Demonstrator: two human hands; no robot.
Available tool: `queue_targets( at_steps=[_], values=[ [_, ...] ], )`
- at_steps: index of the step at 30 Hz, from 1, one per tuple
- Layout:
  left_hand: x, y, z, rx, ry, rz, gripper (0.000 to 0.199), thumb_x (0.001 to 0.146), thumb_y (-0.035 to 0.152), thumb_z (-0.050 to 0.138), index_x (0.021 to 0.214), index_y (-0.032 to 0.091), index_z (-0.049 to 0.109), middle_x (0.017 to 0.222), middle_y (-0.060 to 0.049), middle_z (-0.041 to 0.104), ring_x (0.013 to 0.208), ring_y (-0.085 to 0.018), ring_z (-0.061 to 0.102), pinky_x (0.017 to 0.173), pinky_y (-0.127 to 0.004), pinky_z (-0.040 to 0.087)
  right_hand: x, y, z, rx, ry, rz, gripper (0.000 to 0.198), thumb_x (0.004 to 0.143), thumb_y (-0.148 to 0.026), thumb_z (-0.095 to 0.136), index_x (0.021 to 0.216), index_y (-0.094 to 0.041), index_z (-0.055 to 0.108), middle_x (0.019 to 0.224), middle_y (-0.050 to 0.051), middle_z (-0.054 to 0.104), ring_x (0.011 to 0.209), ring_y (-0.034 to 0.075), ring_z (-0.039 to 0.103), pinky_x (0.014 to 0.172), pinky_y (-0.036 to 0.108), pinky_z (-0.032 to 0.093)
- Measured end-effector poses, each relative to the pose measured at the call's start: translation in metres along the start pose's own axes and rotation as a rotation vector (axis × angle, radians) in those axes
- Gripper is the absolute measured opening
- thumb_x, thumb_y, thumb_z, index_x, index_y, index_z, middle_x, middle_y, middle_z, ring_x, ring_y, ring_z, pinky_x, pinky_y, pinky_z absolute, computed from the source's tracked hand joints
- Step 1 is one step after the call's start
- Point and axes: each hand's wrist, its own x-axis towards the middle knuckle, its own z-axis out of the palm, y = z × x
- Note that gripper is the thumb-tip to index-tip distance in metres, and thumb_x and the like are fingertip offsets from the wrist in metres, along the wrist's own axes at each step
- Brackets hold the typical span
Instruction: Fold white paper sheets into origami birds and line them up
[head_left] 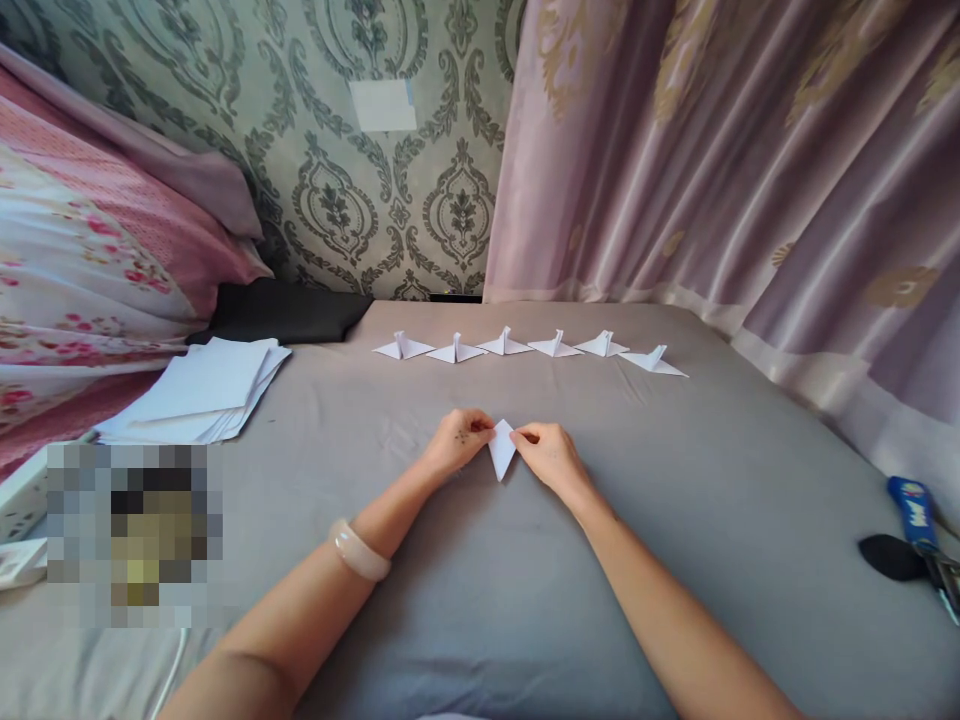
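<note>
A small white folded paper (pixel 502 452), kite-shaped with its long point toward me, is held between my two hands over the grey sheet. My left hand (pixel 459 440) pinches its left corner between thumb and fingers. On the opposite corner, my right hand (pixel 550 455) has a similar pinch. Beyond them, several folded white paper cranes (pixel 505 343) stand in a row, wings spread flat. A pale bangle (pixel 360 552) circles my left forearm.
Loose white paper sheets (pixel 199 390) lie stacked at the left, before a black folded item (pixel 281 312). A power strip (pixel 30 490) and a blurred-out patch are nearer. At the right edge lie a blue object (pixel 913 512) and a black one (pixel 892 557). Curtains (pixel 720 150) hang behind.
</note>
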Motion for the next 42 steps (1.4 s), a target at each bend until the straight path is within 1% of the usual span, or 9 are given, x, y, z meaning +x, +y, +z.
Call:
queue_targets(
  at_steps=[4, 6, 9, 13, 19, 26, 31, 37, 42],
  values=[
    [0.001, -0.004, -0.004, 0.158, 0.039, 0.113, 0.020, 0.073, 0.015, 0.057, 0.091, 0.015, 0.067, 0.081, -0.003, 0.062, 0.070, -0.015, 0.054, 0.069, -0.027, 0.045, 0.000, 0.004, 0.004, -0.089, 0.065, -0.056, 0.017, 0.078, -0.027, 0.058, 0.088, -0.019, 0.070, 0.089, 0.007, 0.068, 0.077, 0.020, 0.063, 0.074, 0.032, 0.046],
    [-0.001, -0.005, -0.007, 0.209, 0.020, 0.176, 0.024, 0.074, 0.010, 0.053, 0.092, 0.016, 0.067, 0.086, -0.004, 0.061, 0.073, -0.015, 0.054, 0.072, -0.028, 0.045, -0.002, 0.007, 0.005, -0.111, 0.072, -0.101, 0.018, 0.079, -0.025, 0.057, 0.093, -0.020, 0.067, 0.093, 0.007, 0.066, 0.077, 0.019, 0.061, 0.074, 0.032, 0.045],
    [-0.005, -0.008, -0.012, 0.249, -0.057, 0.255, 0.029, 0.071, 0.005, 0.049, 0.088, 0.018, 0.069, 0.088, -0.004, 0.060, 0.076, -0.015, 0.055, 0.073, -0.026, 0.045, -0.006, 0.010, 0.003, -0.120, 0.023, -0.181, 0.020, 0.083, -0.019, 0.049, 0.092, -0.022, 0.067, 0.093, 0.004, 0.063, 0.074, 0.015, 0.059, 0.075, 0.029, 0.045],
    [-0.009, -0.010, -0.016, 0.309, -0.109, 0.327, 0.031, 0.071, 0.008, 0.052, 0.096, 0.017, 0.069, 0.093, -0.007, 0.059, 0.083, -0.018, 0.057, 0.075, -0.027, 0.046, -0.013, 0.011, -0.002, -0.130, -0.040, -0.249, 0.027, 0.083, -0.013, 0.045, 0.097, -0.021, 0.066, 0.097, 0.004, 0.061, 0.070, 0.012, 0.057, 0.074, 0.027, 0.046],
    [-0.008, -0.006, -0.024, 0.242, -0.168, 0.290, 0.020, 0.078, 0.019, 0.059, 0.095, 0.019, 0.070, 0.094, -0.006, 0.059, 0.080, -0.016, 0.058, 0.075, -0.026, 0.048, -0.016, 0.013, -0.008, -0.102, -0.097, -0.251, 0.024, 0.083, -0.019, 0.050, 0.102, -0.019, 0.065, 0.087, 0.001, 0.055, 0.059, 0.009, 0.051, 0.068, 0.026, 0.047],
    [-0.008, -0.002, -0.026, 0.241, -0.187, 0.243, 0.022, 0.078, 0.015, 0.056, 0.094, 0.018, 0.070, 0.094, -0.006, 0.059, 0.079, -0.016, 0.058, 0.074, -0.026, 0.047, -0.013, 0.012, -0.011, -0.040, -0.130, -0.187, 0.024, 0.086, -0.026, 0.050, 0.101, -0.019, 0.067, 0.089, 0.003, 0.058, 0.066, 0.010, 0.055, 0.067, 0.025, 0.047],
    [-0.008, -0.003, -0.027, 0.238, -0.202, 0.228, 0.027, 0.075, 0.012, 0.055, 0.096, 0.019, 0.070, 0.097, -0.006, 0.059, 0.082, -0.016, 0.058, 0.073, -0.025, 0.048, -0.016, 0.010, -0.011, -0.056, -0.127, -0.180, 0.025, 0.085, -0.022, 0.049, 0.103, -0.020, 0.066, 0.089, 0.002, 0.057, 0.065, 0.010, 0.054, 0.068, 0.025, 0.047],
    [-0.006, -0.005, -0.024, 0.225, -0.169, 0.224, 0.017, 0.082, 0.026, 0.059, 0.093, 0.019, 0.071, 0.091, -0.006, 0.061, 0.078, -0.015, 0.058, 0.070, -0.024, 0.047, -0.015, 0.005, -0.011, -0.057, -0.095, -0.168, 0.020, 0.085, -0.032, 0.054, 0.095, -0.021, 0.069, 0.085, 0.002, 0.058, 0.062, 0.011, 0.054, 0.066, 0.025, 0.047],
    [-0.003, -0.005, -0.020, 0.233, -0.123, 0.201, 0.018, 0.086, 0.025, 0.055, 0.086, 0.019, 0.071, 0.087, -0.004, 0.062, 0.073, -0.013, 0.058, 0.068, -0.023, 0.044, -0.010, 0.006, -0.007, -0.057, -0.031, -0.147, 0.020, 0.087, -0.029, 0.052, 0.090, -0.020, 0.070, 0.083, 0.002, 0.062, 0.069, 0.012, 0.058, 0.069, 0.024, 0.045]
  ],
)
